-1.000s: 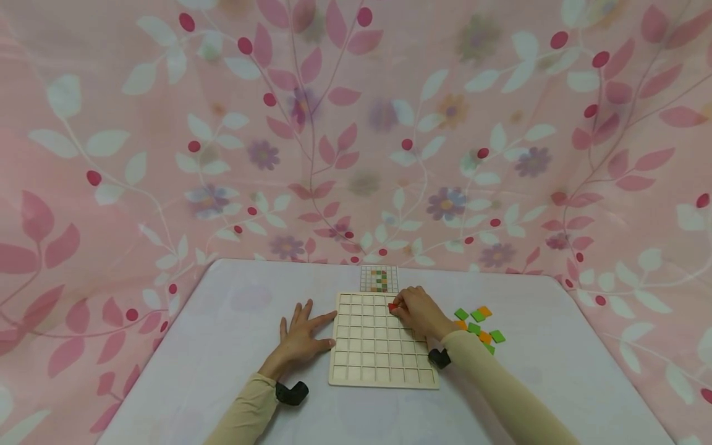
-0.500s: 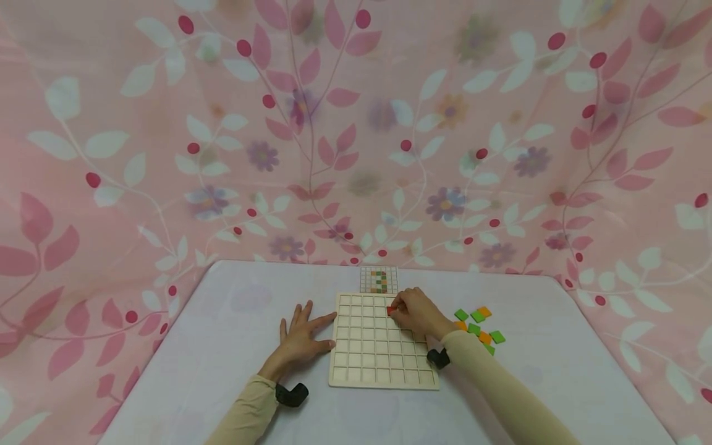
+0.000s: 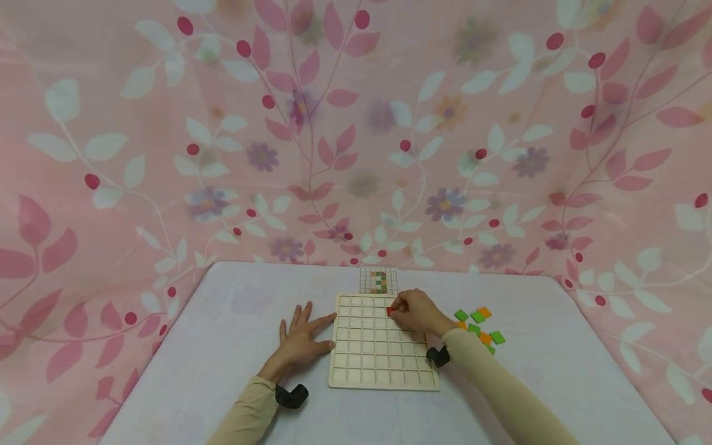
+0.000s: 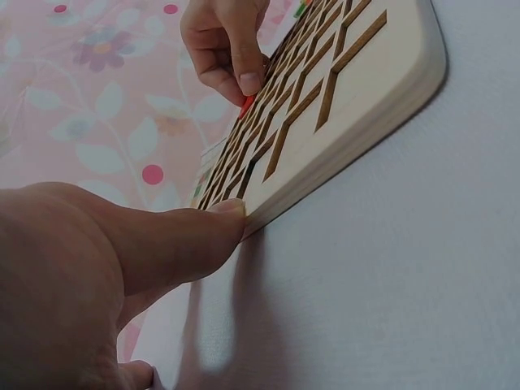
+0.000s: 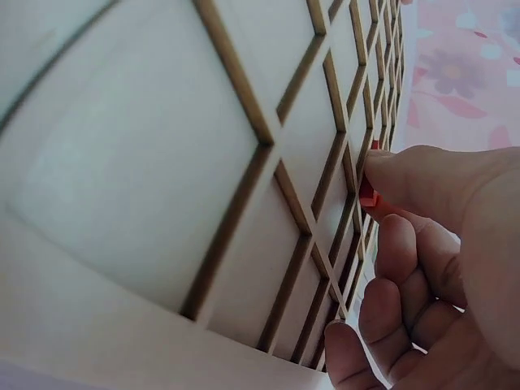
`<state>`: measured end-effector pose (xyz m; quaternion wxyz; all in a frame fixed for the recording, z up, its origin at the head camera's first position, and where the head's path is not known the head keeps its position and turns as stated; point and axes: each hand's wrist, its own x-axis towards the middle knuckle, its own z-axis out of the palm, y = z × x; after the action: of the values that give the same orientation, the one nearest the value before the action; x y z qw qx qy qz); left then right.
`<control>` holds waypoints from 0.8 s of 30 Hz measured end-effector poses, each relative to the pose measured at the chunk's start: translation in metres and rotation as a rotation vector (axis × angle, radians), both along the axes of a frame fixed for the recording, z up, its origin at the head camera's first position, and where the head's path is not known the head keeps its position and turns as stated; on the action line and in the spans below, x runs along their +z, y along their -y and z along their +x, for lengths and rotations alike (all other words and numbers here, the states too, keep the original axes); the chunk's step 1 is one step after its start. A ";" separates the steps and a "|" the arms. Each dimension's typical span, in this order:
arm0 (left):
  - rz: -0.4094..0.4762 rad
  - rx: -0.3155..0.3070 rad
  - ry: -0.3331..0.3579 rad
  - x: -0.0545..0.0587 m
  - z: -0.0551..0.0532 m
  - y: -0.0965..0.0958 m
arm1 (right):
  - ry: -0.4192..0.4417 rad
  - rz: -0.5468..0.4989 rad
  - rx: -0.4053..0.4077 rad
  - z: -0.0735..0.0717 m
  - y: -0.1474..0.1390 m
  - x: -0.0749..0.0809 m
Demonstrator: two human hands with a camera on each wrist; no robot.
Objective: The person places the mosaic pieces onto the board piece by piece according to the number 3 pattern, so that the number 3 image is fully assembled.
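Observation:
A pale wooden grid board [image 3: 384,358] with square recesses lies on the table. In the head view my right hand [image 3: 416,310] is over its far right part and pinches a small red tile [image 3: 390,312] between thumb and forefinger. The right wrist view shows this red tile [image 5: 369,195] low at the grid, partly hidden by the thumb. My left hand [image 3: 303,340] has its fingers spread at the board's left edge. In the left wrist view the thumb of the left hand [image 4: 154,244] touches the rim of the board [image 4: 357,122].
Several green and orange tiles [image 3: 474,329] lie scattered on the table right of the board. A small card [image 3: 365,281] printed with a coloured grid pattern lies just beyond the board's far edge. The white-covered table [image 3: 250,296] meets a pink floral curtain [image 3: 356,154] behind.
The red tile, tilted a second ago, has moved slightly toward me and left and now sits lower at the grid, still pinched by my right hand. My left hand stays where it was.

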<state>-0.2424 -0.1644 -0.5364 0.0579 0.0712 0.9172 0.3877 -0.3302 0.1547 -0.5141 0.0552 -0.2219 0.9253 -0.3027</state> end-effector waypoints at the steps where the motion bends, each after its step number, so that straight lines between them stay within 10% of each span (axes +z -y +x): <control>1: -0.001 -0.001 0.000 0.000 0.000 0.000 | 0.005 -0.005 -0.002 0.000 0.000 -0.001; 24: 0.003 0.006 0.006 0.001 -0.001 -0.001 | 0.079 -0.096 0.030 -0.001 -0.009 -0.005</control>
<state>-0.2430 -0.1635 -0.5359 0.0596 0.0674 0.9167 0.3894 -0.3314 0.1633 -0.5192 0.0857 -0.2259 0.9034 -0.3544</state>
